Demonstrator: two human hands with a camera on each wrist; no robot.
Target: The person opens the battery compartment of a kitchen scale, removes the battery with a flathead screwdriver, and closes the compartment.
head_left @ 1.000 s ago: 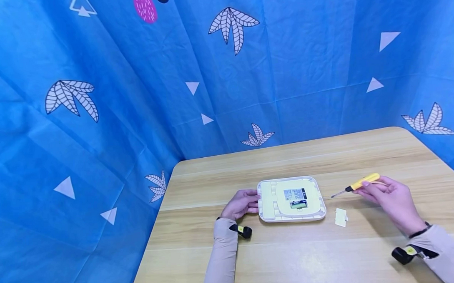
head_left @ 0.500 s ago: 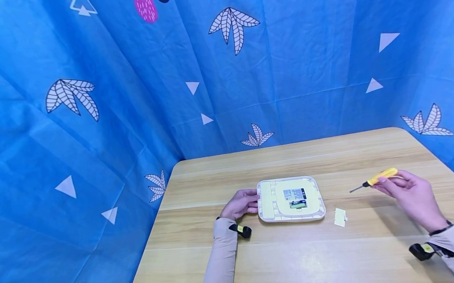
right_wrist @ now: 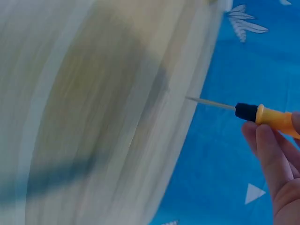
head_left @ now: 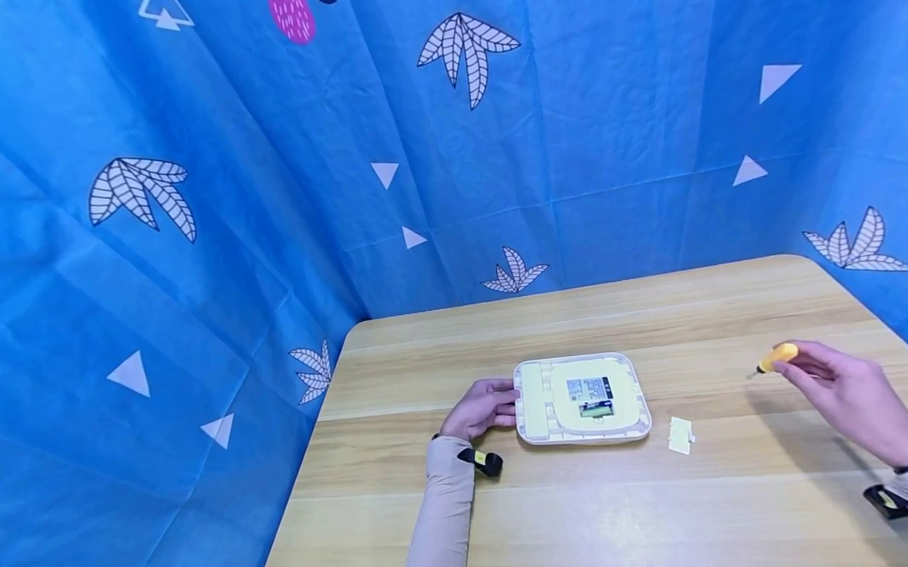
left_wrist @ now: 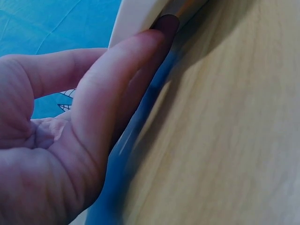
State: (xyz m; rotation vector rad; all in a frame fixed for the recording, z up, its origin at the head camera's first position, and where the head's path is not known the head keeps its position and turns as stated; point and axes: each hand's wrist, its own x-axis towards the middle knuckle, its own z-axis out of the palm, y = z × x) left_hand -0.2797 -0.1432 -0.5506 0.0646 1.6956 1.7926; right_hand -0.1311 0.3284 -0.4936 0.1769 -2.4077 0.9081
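A white, flat, rounded-rectangle device [head_left: 536, 397] lies on the table with a printed label and an uncovered battery compartment facing up. Inside the compartment a green battery [head_left: 597, 410] shows. My left hand [head_left: 479, 409] holds the device's left edge; in the left wrist view the fingers [left_wrist: 101, 89] meet its white rim [left_wrist: 133, 21]. To the right, above the table, my right hand [head_left: 848, 391] grips a screwdriver [head_left: 778, 357] by its yellow handle. Its thin shaft points left in the right wrist view, free of any contact. A small battery cover [head_left: 680, 436] lies right of the device.
The wooden table [head_left: 567, 513] has rounded far corners. A blue patterned curtain [head_left: 450, 175] hangs behind it and along its left side. Black wrist cameras [head_left: 490, 463] are strapped to both forearms.
My right hand has moved right, away from the device, carrying the screwdriver, whose handle now turns more end-on. The left hand, device and battery cover have stayed put.
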